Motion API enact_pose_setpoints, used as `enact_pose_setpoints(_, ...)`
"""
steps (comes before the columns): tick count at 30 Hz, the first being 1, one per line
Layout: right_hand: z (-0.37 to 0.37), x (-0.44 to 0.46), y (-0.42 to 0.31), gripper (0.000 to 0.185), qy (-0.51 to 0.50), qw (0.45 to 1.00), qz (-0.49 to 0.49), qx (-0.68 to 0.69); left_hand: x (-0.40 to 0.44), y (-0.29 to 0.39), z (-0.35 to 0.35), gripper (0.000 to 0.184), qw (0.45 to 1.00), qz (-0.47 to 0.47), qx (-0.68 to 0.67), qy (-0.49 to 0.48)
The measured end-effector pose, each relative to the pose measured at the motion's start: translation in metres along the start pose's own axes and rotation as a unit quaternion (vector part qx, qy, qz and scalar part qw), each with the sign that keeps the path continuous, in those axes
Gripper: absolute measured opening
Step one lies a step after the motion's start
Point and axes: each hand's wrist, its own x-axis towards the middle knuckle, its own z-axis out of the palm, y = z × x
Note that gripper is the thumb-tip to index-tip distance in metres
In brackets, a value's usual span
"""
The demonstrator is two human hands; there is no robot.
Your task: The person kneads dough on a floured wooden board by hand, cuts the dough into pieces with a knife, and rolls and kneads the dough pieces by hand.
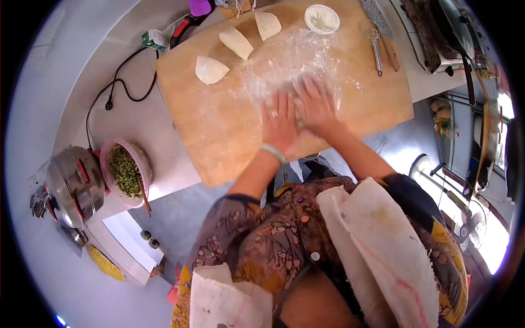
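Note:
My left hand, with a ring and a pale bangle, lies flat with fingers stretched forward near the front of the floured wooden board. Beside it my right hand is also flat, slightly blurred, its fingers extended. Both palms press down close together; whatever is under them is mostly hidden, and I cannot make it out. Farther back on the board sit three cut pieces of dough: one at the left, one in the middle and one at the back. Loose flour is spread ahead of my fingers.
A white bowl of flour stands at the board's back edge. To its right lies a small round wire strainer. On the left counter are a black cord, a pink bowl of chopped greens with chopsticks, and a steel pot.

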Motion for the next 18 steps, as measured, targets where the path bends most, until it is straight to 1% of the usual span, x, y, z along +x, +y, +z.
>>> enact_pose_setpoints(2, -0.004, 0.049, 0.007, 0.051, 0.008, 0.999, 0.035, -0.003, 0.039, -0.021, -0.01, 0.089, 1.0, -0.002, -0.007, 0.018)
enact_pose_setpoints(5, -0.001, 0.097, 0.025, 0.05, 0.049, 0.998, 0.018, -0.036, 0.08, -0.039, -0.04, 0.092, 0.999, 0.044, -0.01, -0.01)
enact_pose_setpoints(8, 0.007, 0.074, 0.026, 0.051, 0.03, 0.999, -0.003, -0.016, 0.056, -0.029, -0.023, 0.089, 0.998, 0.059, -0.034, 0.01)
enact_pose_setpoints(9, -0.001, 0.053, 0.022, 0.052, 0.019, 0.999, -0.011, 0.031, 0.038, -0.018, -0.019, 0.091, 0.998, 0.056, 0.004, -0.015)
enact_pose_setpoints(10, 0.004, 0.023, 0.024, 0.053, 0.013, 0.999, -0.023, 0.038, 0.015, -0.008, -0.016, 0.094, 0.997, 0.049, -0.061, -0.004)
enact_pose_setpoints(11, 0.008, -0.011, 0.026, 0.054, 0.004, 0.998, -0.035, 0.046, -0.005, 0.0, -0.013, 0.093, 0.993, 0.1, -0.058, -0.032)
enact_pose_setpoints(13, -0.008, -0.071, 0.017, 0.057, -0.022, 0.998, -0.065, 0.013, -0.054, 0.016, 0.015, 0.089, 0.983, 0.083, -0.167, -0.011)
enact_pose_setpoints(15, 0.0, -0.076, 0.01, 0.057, -0.021, 1.0, -0.005, -0.004, -0.054, 0.016, 0.031, 0.087, 0.987, 0.068, -0.147, -0.013)
enact_pose_setpoints(16, -0.005, -0.075, 0.001, 0.058, -0.025, 0.999, 0.03, -0.013, -0.052, 0.019, 0.019, 0.086, 0.988, 0.063, -0.14, -0.019)
enact_pose_setpoints(17, -0.002, -0.032, 0.012, 0.059, 0.057, 0.998, 0.031, -0.003, -0.017, 0.007, 0.016, 0.084, 0.998, 0.058, -0.035, -0.013)
enact_pose_setpoints(18, 0.005, -0.007, 0.023, 0.058, 0.072, 0.997, 0.036, -0.015, 0.004, 0.003, 0.001, 0.082, 0.995, 0.042, -0.075, 0.048)
